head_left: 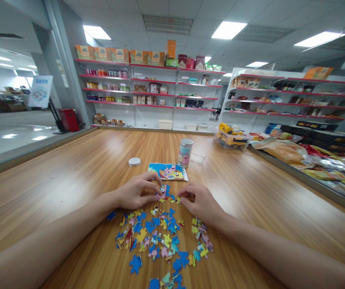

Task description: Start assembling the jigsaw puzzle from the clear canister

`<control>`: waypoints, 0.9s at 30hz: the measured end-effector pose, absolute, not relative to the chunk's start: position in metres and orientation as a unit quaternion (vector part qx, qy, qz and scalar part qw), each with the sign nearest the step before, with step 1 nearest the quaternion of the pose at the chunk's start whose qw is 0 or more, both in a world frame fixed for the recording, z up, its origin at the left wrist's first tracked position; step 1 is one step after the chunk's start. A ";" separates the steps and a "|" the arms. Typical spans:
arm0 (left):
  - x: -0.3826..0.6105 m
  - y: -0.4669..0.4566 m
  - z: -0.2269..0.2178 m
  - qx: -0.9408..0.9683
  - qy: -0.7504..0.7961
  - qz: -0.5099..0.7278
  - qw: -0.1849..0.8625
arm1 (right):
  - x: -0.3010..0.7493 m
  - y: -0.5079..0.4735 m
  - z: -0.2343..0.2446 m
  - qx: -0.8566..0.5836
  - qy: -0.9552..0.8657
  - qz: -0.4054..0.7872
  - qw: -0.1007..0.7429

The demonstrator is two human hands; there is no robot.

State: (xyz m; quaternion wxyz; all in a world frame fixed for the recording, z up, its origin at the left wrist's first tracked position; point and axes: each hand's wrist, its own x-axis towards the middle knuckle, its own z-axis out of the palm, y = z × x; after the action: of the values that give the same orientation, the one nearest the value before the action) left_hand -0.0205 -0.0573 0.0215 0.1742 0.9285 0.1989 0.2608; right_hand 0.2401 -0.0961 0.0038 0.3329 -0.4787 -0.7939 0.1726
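Note:
My left hand (138,192) and my right hand (199,201) rest on a wooden table (70,176), fingers pinched together around a small cluster of joined puzzle pieces (165,193) between them. Several loose, colourful puzzle pieces (160,237), many blue side up, lie scattered just in front of me, between my forearms. Beyond the cluster lies a picture card (168,171) showing the cartoon image.
A round tin (185,153) stands behind the card, its lid (134,161) lying to the left. A clear box with a yellow toy truck (232,138) sits at the far right. Packaged goods (305,156) line the right edge. Store shelves (154,90) stand behind.

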 end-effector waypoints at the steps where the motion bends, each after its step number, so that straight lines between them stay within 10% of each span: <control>1: -0.020 -0.057 0.022 0.929 0.191 0.262 0.178 | 0.240 -0.096 0.004 -0.478 -0.795 0.171 0.333; 27: -0.030 -0.050 0.023 0.926 0.197 0.193 0.257 | 0.239 -0.096 0.006 -0.476 -0.795 0.177 0.332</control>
State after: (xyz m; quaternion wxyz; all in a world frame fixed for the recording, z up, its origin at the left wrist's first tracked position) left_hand -0.0298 -0.0496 0.0230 0.2571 0.9260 0.1973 0.1935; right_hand 0.2391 -0.0959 0.0058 0.3318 -0.4760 -0.7951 0.1768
